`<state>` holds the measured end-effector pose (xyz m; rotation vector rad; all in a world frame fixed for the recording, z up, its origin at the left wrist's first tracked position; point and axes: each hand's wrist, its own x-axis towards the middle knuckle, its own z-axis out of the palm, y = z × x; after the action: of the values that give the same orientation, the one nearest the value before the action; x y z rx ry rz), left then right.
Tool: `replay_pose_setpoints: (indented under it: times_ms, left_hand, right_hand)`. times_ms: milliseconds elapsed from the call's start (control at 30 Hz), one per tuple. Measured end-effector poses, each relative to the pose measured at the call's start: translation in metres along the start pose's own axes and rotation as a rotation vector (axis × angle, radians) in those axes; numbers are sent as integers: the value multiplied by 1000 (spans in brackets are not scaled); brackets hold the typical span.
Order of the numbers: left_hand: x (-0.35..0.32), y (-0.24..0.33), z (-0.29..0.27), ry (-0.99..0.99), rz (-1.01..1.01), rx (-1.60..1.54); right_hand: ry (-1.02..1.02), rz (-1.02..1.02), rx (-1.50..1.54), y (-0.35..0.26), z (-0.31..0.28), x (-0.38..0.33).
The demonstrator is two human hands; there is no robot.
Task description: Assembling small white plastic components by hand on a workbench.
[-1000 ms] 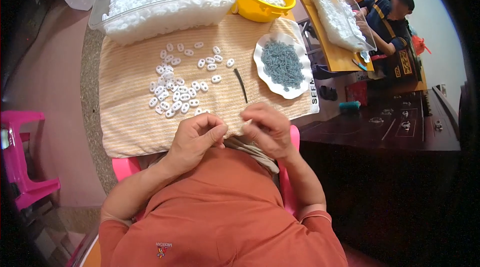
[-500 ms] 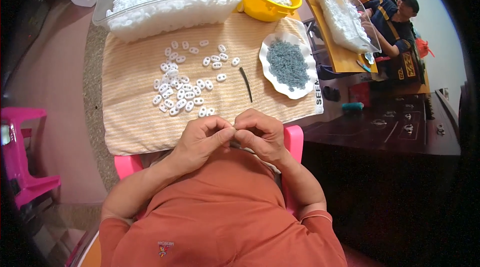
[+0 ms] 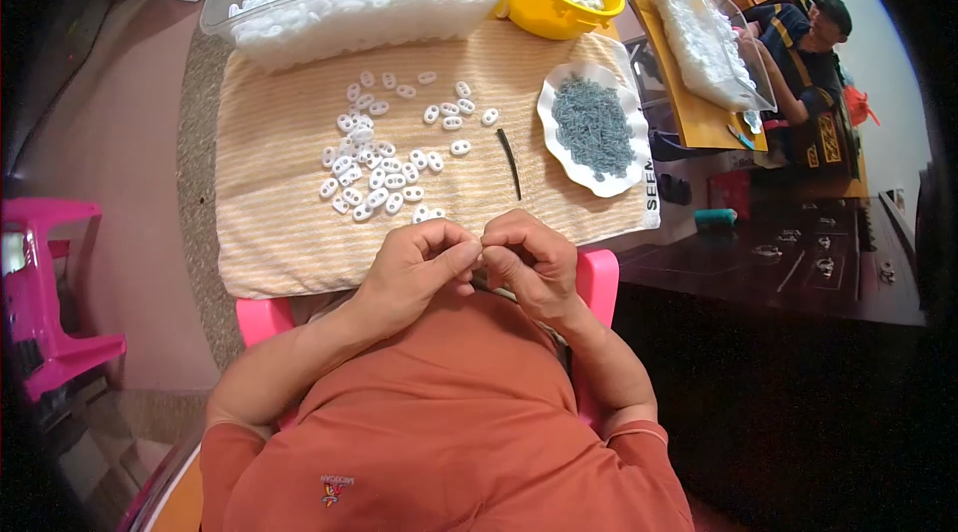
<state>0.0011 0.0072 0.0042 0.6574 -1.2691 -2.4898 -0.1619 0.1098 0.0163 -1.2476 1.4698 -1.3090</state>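
My left hand (image 3: 421,270) and my right hand (image 3: 536,270) meet fingertip to fingertip at the near edge of a striped cloth (image 3: 269,243). Both are closed in a pinch. Whatever sits between the fingertips is hidden or too small to make out. Just beyond my left hand lie several loose white oval pieces with two holes each (image 3: 377,198), partly heaped. A thin, slightly curved black strip (image 3: 510,165) rests past my right hand. To its right, a white scalloped plate (image 3: 618,184) carries a pile of small grey-blue pieces (image 3: 593,123).
A clear bin (image 3: 379,15) full of white pieces stands at the back, beside a yellow tub (image 3: 559,25) of similar pieces. Another person (image 3: 788,53) sits at a table to the right, behind a clear bin (image 3: 723,88). A pink stool (image 3: 60,322) stands on the left.
The view has shifted slightly, so the table's things appear farther right. My hands stay together in the same pinch, with only slight finger movement.
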Motion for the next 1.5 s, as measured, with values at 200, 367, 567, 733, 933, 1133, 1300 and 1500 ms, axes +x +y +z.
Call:
replay_pose_setpoints:
  times_ms: [200, 367, 567, 733, 933, 1133, 1300, 1500]
  left_hand:
    - [0, 0, -1, 77, -33, -92]
    - [3, -1, -3, 101, -13, -146]
    - [4, -3, -5, 115, -20, -204]
    - [4, -2, -4, 117, -18, -214]
    - [3, -2, -5, 119, -23, -222]
    - [4, -3, -5, 119, -27, -220]
    - [4, -3, -5, 124, -26, -222]
    - [4, -2, -5, 128, -26, -216]
  right_hand:
    - [133, 197, 179, 1, 2, 0]
    - [117, 159, 194, 6, 3, 4]
    - [89, 166, 203, 10, 6, 4]
    - [91, 171, 204, 7, 9, 5]
    - [86, 169, 193, 8, 9, 5]
    - [118, 161, 203, 11, 10, 4]
    - [94, 155, 206, 11, 10, 6]
    - [76, 176, 210, 10, 10, 6]
